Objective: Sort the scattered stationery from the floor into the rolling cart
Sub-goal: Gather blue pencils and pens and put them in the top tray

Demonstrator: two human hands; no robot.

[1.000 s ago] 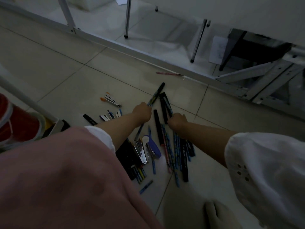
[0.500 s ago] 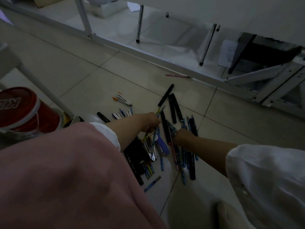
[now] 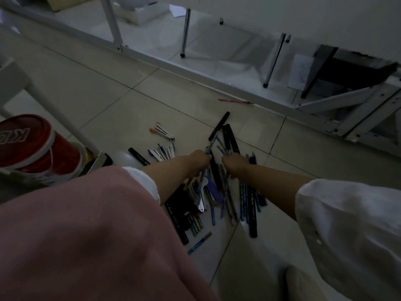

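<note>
A heap of pens, markers and other stationery (image 3: 217, 200) lies on the tiled floor in the middle of the view. My left hand (image 3: 198, 158) grips a blue pen (image 3: 211, 143) that sticks up past the fist. Beside it, my right hand (image 3: 235, 164) grips a bundle of blue pens (image 3: 226, 192) that runs down toward me. Black markers (image 3: 230, 137) lie just beyond both hands. A white and orange stapler (image 3: 163, 132) and a row of small pens (image 3: 163, 152) lie to the left. A red pen (image 3: 234, 101) lies apart near the white rail.
A red bucket (image 3: 32, 146) sits in the white cart's (image 3: 15, 81) bottom shelf at left. My pink-clad knee (image 3: 86, 235) fills the lower left. A white floor rail (image 3: 173, 66), chair legs (image 3: 185, 31) and a dark stool (image 3: 347, 66) stand beyond.
My right hand moved up and closed on a bundle of blue pens. My left hand kept hold of its pen. The view shifted, showing more of the red bucket.
</note>
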